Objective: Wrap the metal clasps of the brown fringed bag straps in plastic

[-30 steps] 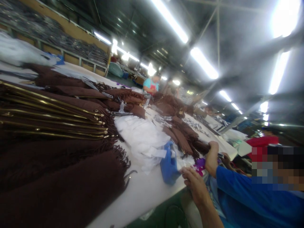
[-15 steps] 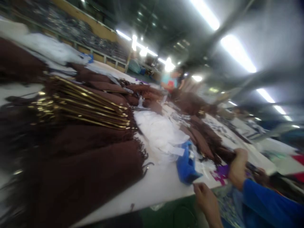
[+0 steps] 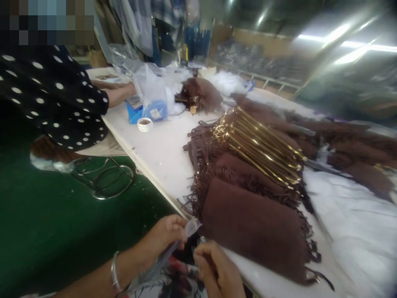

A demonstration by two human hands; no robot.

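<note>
Near the table's front edge, my left hand (image 3: 172, 231), with a silver bangle at the wrist, pinches a piece of clear plastic (image 3: 192, 227). The plastic trails down along the forearm; whether it is a bag or a strip, I cannot tell. My right hand (image 3: 218, 269) is just to the right of it, fingers curled; what they hold, if anything, is hidden. Close beyond both hands lies a brown fringed bag (image 3: 251, 227), flat on the white table (image 3: 161, 153). Behind it, gold chains (image 3: 263, 145) lie in a bundle over more brown fringed pieces.
A person in a polka-dot top (image 3: 58, 95) works at the left side, with a hand at clear plastic bags. Nearby are a blue packet (image 3: 135, 112) and a tape roll (image 3: 145, 124). White padding (image 3: 344, 219) lies at right. A metal stool (image 3: 108, 178) stands on the green floor.
My view has swung left, bringing in the polka-dot-clad person and the stool. The blue-sleeved arm and the blue packaging beside the padding have left view. Both my hands now show together.
</note>
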